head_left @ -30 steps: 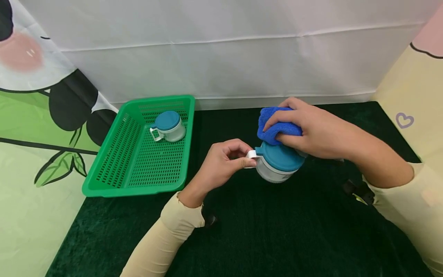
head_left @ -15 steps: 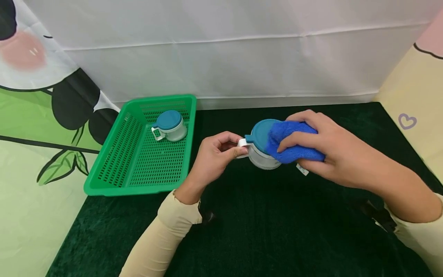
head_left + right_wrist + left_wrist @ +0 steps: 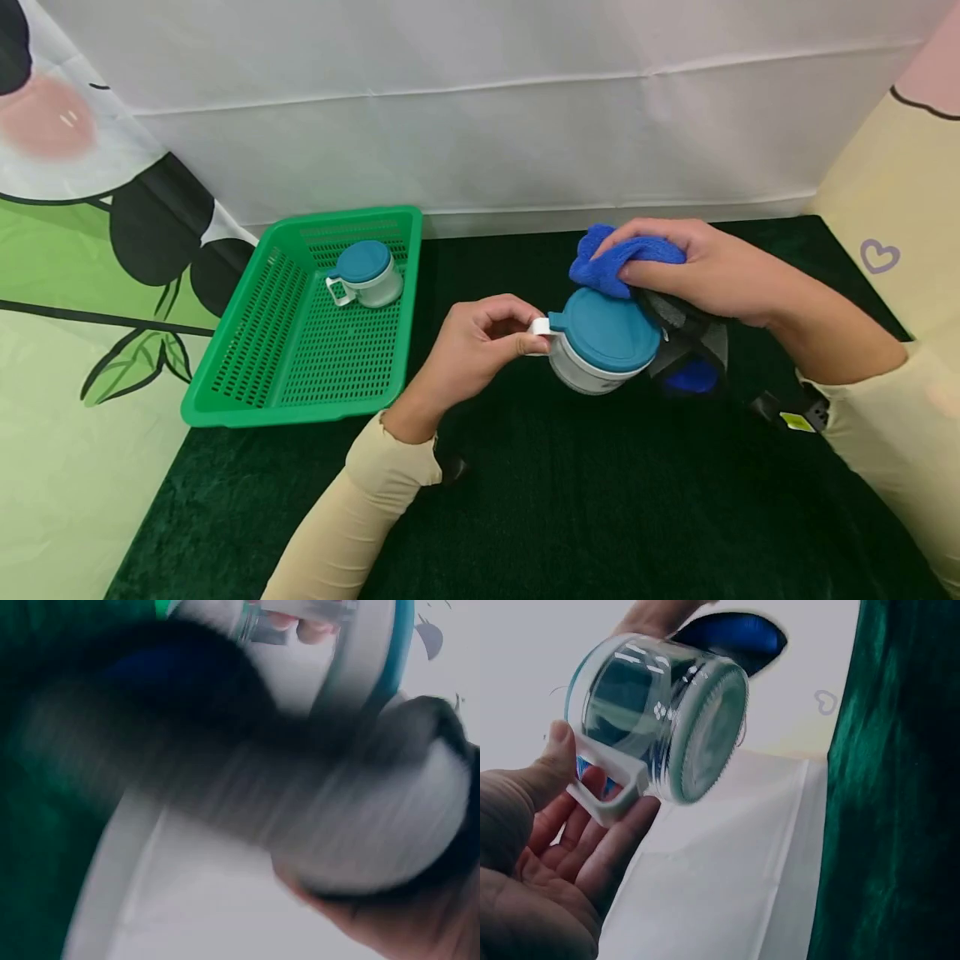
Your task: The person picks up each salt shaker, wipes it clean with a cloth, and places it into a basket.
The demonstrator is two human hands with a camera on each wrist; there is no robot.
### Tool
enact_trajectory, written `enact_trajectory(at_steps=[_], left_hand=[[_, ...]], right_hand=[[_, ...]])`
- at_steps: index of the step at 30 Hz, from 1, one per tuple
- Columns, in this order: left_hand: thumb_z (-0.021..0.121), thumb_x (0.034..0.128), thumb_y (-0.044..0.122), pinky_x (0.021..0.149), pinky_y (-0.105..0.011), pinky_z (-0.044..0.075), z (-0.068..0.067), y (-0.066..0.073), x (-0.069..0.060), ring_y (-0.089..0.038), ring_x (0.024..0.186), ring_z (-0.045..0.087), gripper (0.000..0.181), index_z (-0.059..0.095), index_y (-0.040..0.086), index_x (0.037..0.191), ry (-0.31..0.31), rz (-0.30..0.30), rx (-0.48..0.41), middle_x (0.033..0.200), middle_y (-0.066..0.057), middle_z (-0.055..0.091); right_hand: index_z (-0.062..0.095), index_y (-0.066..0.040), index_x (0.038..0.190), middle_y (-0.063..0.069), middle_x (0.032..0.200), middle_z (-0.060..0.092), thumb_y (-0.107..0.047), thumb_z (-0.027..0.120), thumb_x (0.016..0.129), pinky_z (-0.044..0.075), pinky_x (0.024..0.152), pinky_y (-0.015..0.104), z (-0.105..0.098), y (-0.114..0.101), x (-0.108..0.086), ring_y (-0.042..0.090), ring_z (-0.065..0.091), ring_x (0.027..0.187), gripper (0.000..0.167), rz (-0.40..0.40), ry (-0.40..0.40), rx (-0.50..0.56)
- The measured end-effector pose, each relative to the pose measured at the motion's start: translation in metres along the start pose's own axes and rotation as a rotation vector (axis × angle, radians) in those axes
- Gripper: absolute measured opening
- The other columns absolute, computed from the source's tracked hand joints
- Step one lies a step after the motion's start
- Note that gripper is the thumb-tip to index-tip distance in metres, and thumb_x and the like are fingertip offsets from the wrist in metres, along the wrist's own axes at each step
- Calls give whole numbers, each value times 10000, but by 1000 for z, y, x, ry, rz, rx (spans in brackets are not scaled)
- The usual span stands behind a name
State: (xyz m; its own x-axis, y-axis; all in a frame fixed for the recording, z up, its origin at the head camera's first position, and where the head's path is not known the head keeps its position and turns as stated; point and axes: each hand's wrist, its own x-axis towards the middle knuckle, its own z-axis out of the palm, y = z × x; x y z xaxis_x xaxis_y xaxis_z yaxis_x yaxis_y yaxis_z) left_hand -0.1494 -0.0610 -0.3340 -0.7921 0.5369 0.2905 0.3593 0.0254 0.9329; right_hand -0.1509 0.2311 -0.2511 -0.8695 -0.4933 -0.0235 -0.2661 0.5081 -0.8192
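Observation:
My left hand [image 3: 476, 346] pinches the white handle [image 3: 540, 327] of a clear jar [image 3: 630, 705] with a blue lid [image 3: 611, 329]. The jar is held tilted above the table, and the left wrist view shows its ribbed base [image 3: 712, 735]. My right hand [image 3: 701, 265] grips a bunched blue cloth [image 3: 603, 258] at the lid's far edge. Below that hand hangs a grey-and-black flap [image 3: 701, 342] with a blue patch; whether it belongs to the cloth I cannot tell. In the right wrist view a blurred grey band [image 3: 247, 780] hides much of the hand and jar.
On the left stands a green perforated basket [image 3: 292, 412]. A second jar [image 3: 378, 287] with a blue lid and white handle sits upright inside it. Dark green fabric [image 3: 570, 500] covers the table, and a white cloth wall [image 3: 525, 150] rises behind.
The blue cloth passed from the lid's far edge to its right side, then back to the far edge. My left hand and the jar shifted slightly left, then back right. The flap has come into view.

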Motion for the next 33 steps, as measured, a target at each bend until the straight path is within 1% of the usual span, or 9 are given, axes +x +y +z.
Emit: enact_trajectory(at_steps=[2, 6, 10, 14, 17, 21, 26, 29, 33], left_hand=[[731, 949, 3, 827, -387, 617, 3, -2, 1, -210, 869, 692, 88, 723, -27, 1031, 3, -18, 12, 1018, -88, 722], [727, 954, 11, 839, -378, 617, 7, -5, 3, -194, 899, 727, 108, 718, -42, 1048, 42, -48, 24, 1025, -109, 738], [722, 965, 30, 851, -377, 614, 7, -6, 5, -201, 913, 727, 118, 717, -39, 1060, 71, -57, 41, 1038, -118, 737], [724, 968, 46, 852, -384, 615, 4, -5, 6, -208, 924, 728, 119, 719, -32, 1059, 101, -64, 41, 1040, -111, 739], [724, 968, 43, 861, -392, 614, 1, -4, 6, -217, 936, 729, 115, 719, -32, 1055, 124, -55, 27, 1041, -113, 738], [723, 962, 21, 866, -392, 611, -3, -2, 5, -222, 919, 712, 103, 718, -31, 1051, 125, -18, 24, 1036, -109, 730], [710, 957, -21, 861, -400, 610, -1, -3, 3, -229, 897, 690, 92, 705, -47, 1044, 68, 14, -8, 1039, -117, 714], [706, 963, -12, 863, -400, 611, 2, -4, 4, -222, 907, 702, 102, 701, -51, 1057, 60, 3, -14, 1048, -123, 716], [701, 980, 26, 857, -392, 616, 3, -4, 4, -215, 916, 717, 114, 708, -40, 1073, 99, -27, 3, 1048, -119, 728]], right_hand=[[650, -247, 1301, 99, 1438, 482, -231, 596, 1061, 535, 884, 582, 7, -10, 3, 399, 500, 1238, 247, -33, 6, -144], [682, -262, 1245, 150, 1419, 469, -174, 678, 1003, 553, 872, 652, 29, -30, -3, 440, 498, 1235, 257, -159, 84, -478], [685, -274, 1229, 157, 1451, 470, -180, 769, 942, 551, 891, 653, 46, -39, -18, 423, 472, 1250, 314, -263, 156, -662], [684, -284, 1224, 153, 1467, 461, -138, 831, 879, 554, 880, 661, 50, -34, -33, 417, 454, 1264, 402, -334, 177, -664], [682, -312, 1214, 135, 1478, 449, -102, 828, 869, 540, 883, 679, 46, -25, -41, 416, 437, 1286, 430, -337, 192, -612], [678, -316, 1211, 117, 1476, 435, -67, 771, 912, 533, 865, 701, 33, -12, -45, 436, 437, 1295, 400, -262, 226, -471], [672, -283, 1235, 114, 1451, 435, -109, 678, 996, 515, 861, 730, 21, -9, -30, 464, 457, 1280, 297, -151, 201, -322], [675, -276, 1229, 120, 1439, 435, -140, 672, 1007, 527, 876, 706, 23, -16, -21, 457, 465, 1280, 260, -138, 178, -360], [693, -266, 1198, 140, 1434, 452, -122, 727, 968, 546, 886, 668, 31, -24, -23, 436, 450, 1291, 274, -219, 163, -460]])
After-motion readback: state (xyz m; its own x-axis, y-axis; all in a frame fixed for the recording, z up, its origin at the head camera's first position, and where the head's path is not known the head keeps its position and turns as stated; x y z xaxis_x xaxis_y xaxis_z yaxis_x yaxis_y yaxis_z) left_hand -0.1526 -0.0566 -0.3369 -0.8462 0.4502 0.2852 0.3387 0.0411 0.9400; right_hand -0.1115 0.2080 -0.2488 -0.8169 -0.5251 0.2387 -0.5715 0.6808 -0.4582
